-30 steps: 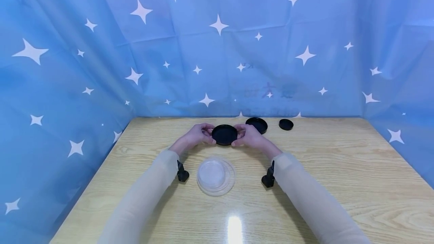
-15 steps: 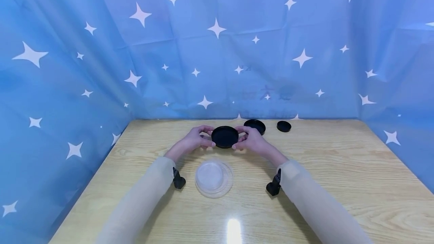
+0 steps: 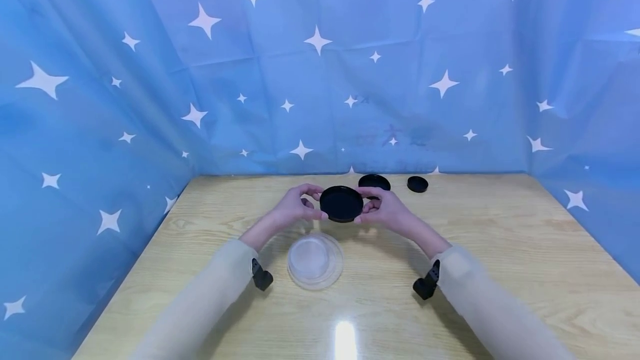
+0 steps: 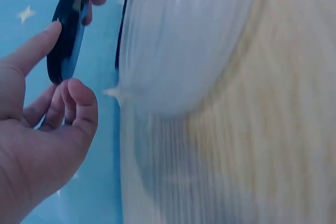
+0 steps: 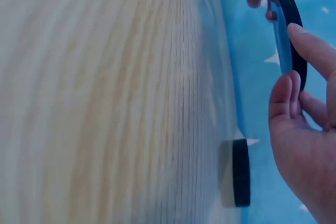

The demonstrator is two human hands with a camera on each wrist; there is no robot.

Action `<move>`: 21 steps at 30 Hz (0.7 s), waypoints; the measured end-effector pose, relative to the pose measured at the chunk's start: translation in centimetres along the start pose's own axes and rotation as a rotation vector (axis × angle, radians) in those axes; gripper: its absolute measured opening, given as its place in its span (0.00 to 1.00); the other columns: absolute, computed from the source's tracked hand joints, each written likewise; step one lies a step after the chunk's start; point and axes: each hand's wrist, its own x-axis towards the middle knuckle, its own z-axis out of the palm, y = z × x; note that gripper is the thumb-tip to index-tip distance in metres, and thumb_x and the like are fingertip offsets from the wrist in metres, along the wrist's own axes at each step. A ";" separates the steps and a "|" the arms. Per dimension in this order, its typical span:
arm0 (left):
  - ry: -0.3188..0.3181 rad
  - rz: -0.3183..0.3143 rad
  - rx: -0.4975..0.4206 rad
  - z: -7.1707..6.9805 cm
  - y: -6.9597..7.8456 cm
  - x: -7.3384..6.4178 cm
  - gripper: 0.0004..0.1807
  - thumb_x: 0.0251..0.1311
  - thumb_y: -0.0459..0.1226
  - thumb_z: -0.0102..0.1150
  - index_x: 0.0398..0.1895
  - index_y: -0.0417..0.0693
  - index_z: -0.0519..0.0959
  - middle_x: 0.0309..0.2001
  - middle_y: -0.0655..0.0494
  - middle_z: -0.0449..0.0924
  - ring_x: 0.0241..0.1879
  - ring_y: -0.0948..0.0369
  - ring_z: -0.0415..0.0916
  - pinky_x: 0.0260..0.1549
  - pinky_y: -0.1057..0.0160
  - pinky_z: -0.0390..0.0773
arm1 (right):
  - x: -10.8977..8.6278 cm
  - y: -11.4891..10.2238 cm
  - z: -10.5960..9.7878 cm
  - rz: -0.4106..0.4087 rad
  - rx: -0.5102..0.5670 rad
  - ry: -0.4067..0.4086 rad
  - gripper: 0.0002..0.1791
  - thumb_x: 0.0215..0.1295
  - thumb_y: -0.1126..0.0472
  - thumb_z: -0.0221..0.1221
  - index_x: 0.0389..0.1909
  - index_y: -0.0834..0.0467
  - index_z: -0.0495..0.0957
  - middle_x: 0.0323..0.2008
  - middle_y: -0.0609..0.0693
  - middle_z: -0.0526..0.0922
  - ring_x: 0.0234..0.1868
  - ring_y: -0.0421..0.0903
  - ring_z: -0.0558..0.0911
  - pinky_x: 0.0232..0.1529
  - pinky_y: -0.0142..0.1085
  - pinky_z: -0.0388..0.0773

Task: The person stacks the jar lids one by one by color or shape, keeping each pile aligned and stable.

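A round, shallow black lid [image 3: 341, 204] is held between both hands, off the table. My left hand [image 3: 295, 204] pinches its left rim between thumb and fingers. On the opposite rim my right hand [image 3: 392, 213] does the same. Seen from the left wrist, the lid [image 4: 68, 35] stands nearly edge-on. In the right wrist view, the thumb and fingers of the right hand [image 5: 310, 124] touch its edge. Below the hands, a clear, round plastic container [image 3: 311, 259] rests on a wider clear round piece.
Behind the right hand lies another black lid [image 3: 374, 181], partly hidden by it. A smaller black lid [image 3: 417, 184] sits farther right near the back edge of the wooden table [image 3: 500, 249]. A blue star-patterned curtain [image 3: 280, 71] hangs behind and at the sides.
Both hands have lifted the lid a little and shifted it right. It appears larger and closer to the camera. The clear plastic pieces and the other lids stay in place.
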 end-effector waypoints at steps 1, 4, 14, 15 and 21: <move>0.004 0.009 0.006 0.3 0.2 -0.2 0.36 0.49 0.29 0.78 0.64 0.41 0.75 0.50 0.47 0.74 0.31 0.60 0.72 0.29 0.63 0.79 | -0.3 -0.2 -0.2 0.002 0.011 -0.009 0.44 0.56 0.71 0.74 0.73 0.69 0.65 0.41 0.60 0.82 0.37 0.44 0.80 0.38 0.32 0.81; 0.006 0.031 0.041 1.2 0.9 -0.8 0.36 0.49 0.29 0.79 0.63 0.40 0.76 0.50 0.47 0.74 0.32 0.60 0.73 0.29 0.65 0.77 | -1.3 -0.5 -0.9 0.024 0.026 -0.025 0.43 0.56 0.71 0.74 0.72 0.68 0.66 0.36 0.55 0.81 0.36 0.45 0.80 0.37 0.33 0.81; 0.007 0.063 0.018 4.0 2.5 -2.7 0.34 0.50 0.30 0.78 0.62 0.40 0.76 0.49 0.48 0.75 0.33 0.59 0.77 0.32 0.66 0.79 | -4.6 -1.6 -2.7 0.030 0.009 -0.061 0.44 0.57 0.69 0.74 0.73 0.67 0.64 0.44 0.62 0.75 0.36 0.47 0.78 0.37 0.35 0.81; 0.006 0.060 0.011 4.3 2.5 -2.8 0.34 0.50 0.30 0.78 0.62 0.40 0.76 0.49 0.47 0.75 0.32 0.59 0.77 0.32 0.66 0.79 | -4.9 -1.6 -2.8 0.029 0.005 -0.067 0.44 0.58 0.69 0.74 0.73 0.68 0.64 0.46 0.63 0.74 0.37 0.47 0.78 0.37 0.35 0.81; 0.005 0.050 0.005 6.1 2.5 -3.5 0.34 0.50 0.30 0.78 0.62 0.39 0.75 0.49 0.46 0.76 0.33 0.60 0.80 0.34 0.66 0.80 | -6.4 -1.4 -3.6 0.008 -0.030 -0.085 0.43 0.56 0.68 0.75 0.71 0.69 0.66 0.52 0.65 0.73 0.37 0.47 0.78 0.37 0.35 0.81</move>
